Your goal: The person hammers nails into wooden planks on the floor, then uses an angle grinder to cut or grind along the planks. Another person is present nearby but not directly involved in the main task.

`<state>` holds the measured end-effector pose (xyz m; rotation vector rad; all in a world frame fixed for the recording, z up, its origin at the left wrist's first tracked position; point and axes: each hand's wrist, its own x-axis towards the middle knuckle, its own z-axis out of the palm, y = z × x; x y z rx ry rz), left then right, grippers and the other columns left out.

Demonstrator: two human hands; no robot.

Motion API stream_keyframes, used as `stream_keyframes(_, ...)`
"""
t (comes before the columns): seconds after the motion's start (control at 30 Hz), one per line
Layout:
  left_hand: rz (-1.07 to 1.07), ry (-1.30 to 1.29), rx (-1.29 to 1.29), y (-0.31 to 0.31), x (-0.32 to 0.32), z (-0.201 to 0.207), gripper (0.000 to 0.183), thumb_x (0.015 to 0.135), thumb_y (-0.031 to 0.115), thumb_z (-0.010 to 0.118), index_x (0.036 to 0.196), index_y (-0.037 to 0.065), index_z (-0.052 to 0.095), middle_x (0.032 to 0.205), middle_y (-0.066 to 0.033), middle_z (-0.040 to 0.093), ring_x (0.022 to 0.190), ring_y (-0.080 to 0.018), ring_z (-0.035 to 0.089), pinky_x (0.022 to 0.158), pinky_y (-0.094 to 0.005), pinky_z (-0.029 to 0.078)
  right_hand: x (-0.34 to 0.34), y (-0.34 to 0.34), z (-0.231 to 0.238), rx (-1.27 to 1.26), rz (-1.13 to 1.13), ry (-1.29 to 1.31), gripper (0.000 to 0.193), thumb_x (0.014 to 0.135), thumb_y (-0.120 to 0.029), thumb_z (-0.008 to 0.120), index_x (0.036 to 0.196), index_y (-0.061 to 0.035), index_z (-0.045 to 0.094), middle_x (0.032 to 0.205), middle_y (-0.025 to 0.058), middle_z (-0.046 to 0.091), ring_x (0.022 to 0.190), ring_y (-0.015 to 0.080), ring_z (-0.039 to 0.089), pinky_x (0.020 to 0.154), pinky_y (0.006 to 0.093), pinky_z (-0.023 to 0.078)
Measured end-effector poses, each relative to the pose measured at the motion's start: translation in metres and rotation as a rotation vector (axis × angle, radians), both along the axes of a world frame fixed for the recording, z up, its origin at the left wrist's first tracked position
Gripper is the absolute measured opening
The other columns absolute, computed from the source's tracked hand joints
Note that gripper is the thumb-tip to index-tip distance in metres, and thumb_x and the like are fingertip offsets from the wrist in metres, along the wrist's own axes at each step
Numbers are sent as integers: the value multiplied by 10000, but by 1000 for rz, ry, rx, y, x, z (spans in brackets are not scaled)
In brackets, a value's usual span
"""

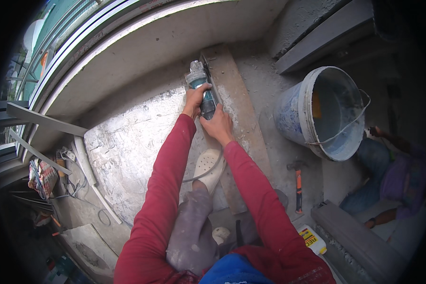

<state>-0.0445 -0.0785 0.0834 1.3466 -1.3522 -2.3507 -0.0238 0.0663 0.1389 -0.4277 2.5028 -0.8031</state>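
Both of my hands grip a teal and dark angle grinder, held over the edge of a flat brown board. My left hand is closed round the middle of its body, and my right hand closes on the rear end. The silvery grinder head points away from me. Alongside it runs a narrow dark metal piece; its contact with the disc cannot be made out. A cord trails back past my cream clog, which rests at the board's edge.
A scuffed whitish sheet lies left of the board. To the right are a dirty bucket on its side, an orange-handled hammer, a white bottle and a grey beam. Another person is at the far right.
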Motion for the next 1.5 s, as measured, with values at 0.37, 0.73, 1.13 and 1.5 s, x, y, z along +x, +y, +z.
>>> stream_keyframes(0.37,5,-6,24,2,0,1,361,786,211,832,1030,-9,683,847,-72,692,667,-192,677,613,-369,576,1,2,2,7,1,21,652,771,-368,784,1188,63,528,1023,318,722,983,485,711,896,549,554)
stream_keyframes(0.73,1,20,-21,9,7,-2,369,786,213,833,1034,-11,677,839,-73,692,657,-194,677,612,-364,580,6,9,-1,10,2,1,661,781,-385,776,1197,57,515,1022,313,723,978,482,714,889,548,557)
stream_keyframes(1.13,9,5,-23,7,5,4,391,771,206,839,1024,-53,693,869,-101,712,685,-203,693,626,-368,577,4,6,-2,17,-4,-8,658,782,-378,780,1203,52,516,1038,316,721,989,486,710,892,552,553)
stream_keyframes(1.5,15,3,27,7,8,1,414,762,229,852,1041,-26,683,838,-82,692,650,-208,678,599,-382,576,8,6,5,15,-8,-14,652,769,-366,785,1196,58,533,1028,313,724,992,481,712,901,548,552)
